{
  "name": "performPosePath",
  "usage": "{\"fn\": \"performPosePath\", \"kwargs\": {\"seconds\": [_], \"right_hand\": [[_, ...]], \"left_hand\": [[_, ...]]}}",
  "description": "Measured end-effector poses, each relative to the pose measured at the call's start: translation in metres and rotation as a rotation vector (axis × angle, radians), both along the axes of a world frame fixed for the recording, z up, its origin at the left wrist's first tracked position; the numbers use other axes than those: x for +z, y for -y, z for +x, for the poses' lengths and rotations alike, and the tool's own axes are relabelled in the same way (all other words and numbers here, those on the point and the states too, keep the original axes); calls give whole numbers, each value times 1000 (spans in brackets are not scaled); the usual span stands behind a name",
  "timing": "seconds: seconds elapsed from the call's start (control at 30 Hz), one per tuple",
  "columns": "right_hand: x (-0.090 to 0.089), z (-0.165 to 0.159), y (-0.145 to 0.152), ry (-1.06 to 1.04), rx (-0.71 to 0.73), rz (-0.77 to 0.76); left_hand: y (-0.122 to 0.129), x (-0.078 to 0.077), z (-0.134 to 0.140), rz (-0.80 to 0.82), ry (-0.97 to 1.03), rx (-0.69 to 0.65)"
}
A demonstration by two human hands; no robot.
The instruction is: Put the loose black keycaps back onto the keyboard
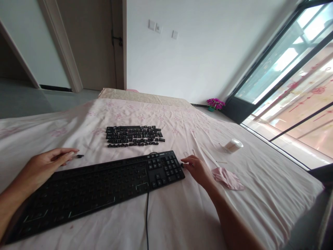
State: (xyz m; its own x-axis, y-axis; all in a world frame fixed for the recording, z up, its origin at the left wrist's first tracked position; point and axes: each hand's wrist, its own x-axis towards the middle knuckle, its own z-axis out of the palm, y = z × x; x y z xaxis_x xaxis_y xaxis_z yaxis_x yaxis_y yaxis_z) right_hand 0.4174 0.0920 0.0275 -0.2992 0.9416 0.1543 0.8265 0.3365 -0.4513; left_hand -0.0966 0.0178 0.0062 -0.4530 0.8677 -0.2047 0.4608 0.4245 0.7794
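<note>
A black keyboard lies slanted across the pink cloth. Most of its left and middle part is stripped of keycaps, while keys stay on at the right end. My left hand, by its upper left edge, is closed around a small brush-like tool with a pale handle and dark tip. At the right edge, my right hand pinches a small black keycap, partly hidden by the fingers. Beyond the keyboard, loose black keycaps are laid out in rows.
A clear tub of cotton swabs lies on the right. Nearer are a crumpled pink cloth, a pale stick-like tool and a few loose swabs. The keyboard cable runs toward me. Purple flowers stand by the wall.
</note>
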Motion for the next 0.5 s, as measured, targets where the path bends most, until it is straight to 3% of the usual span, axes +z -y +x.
{"fn": "performPosePath", "kwargs": {"seconds": [0.17,0.23,0.3,0.4,0.5], "right_hand": [[2,-2,4,-51,17,-24],[2,-7,5,-223,-53,-49],[5,-18,9,-548,-129,-142],[13,-49,23,-1085,-136,-432],[22,-88,41,-1371,-35,-786]], "left_hand": [[3,8,3,79,-86,89],[6,23,11,147,-247,188],[9,41,29,251,-342,241],[13,63,80,362,-156,64],[19,66,146,412,145,-221]]}}
